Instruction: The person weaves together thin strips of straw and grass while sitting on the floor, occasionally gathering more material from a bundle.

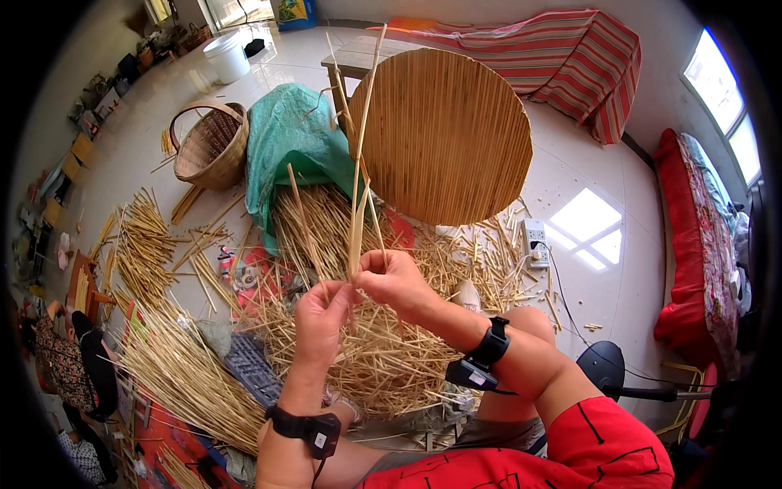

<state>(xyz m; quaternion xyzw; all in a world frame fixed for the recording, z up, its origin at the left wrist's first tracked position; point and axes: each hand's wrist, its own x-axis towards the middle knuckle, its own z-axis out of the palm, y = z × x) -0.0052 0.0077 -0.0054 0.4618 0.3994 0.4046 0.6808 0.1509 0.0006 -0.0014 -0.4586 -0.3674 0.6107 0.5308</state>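
Tan stalks (356, 240), nearer me than the slatted disc (448, 134): my left hand (318, 316) and right hand (397, 281) pinch them (close together, presumably steadying their thin length).

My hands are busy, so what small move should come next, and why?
Perhaps draw the right hand gently away from the left hand, to part the broad pale strip from the long stalk: both rise close together from where the hands meet.
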